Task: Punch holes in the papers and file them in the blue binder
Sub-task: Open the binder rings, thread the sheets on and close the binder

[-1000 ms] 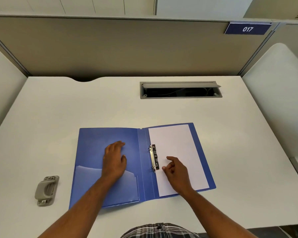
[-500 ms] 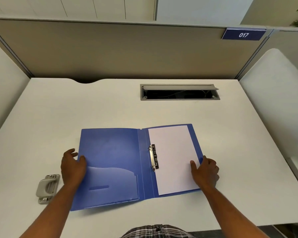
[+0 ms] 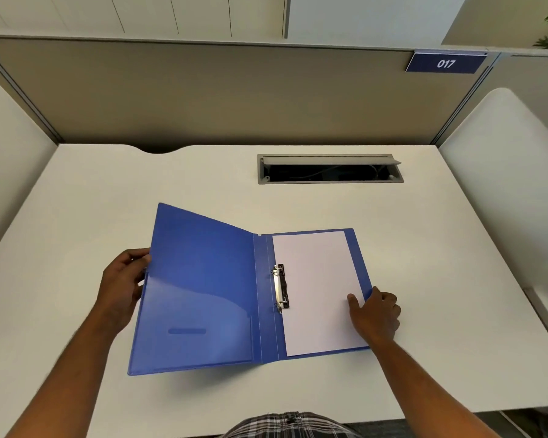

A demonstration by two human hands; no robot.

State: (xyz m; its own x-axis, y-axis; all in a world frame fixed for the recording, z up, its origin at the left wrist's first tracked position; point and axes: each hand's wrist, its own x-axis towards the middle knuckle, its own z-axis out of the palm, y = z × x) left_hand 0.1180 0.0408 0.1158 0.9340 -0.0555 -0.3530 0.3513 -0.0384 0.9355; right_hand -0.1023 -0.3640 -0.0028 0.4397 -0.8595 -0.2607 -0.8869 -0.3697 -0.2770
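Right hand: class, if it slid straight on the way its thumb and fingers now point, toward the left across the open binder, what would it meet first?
Probably the white paper it already touches; the right hand would then reach the metal ring clip at the blue binder spine. Height above the sheet is unclear.

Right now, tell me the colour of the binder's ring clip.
Silver metal ring clip, clearest in the head view.
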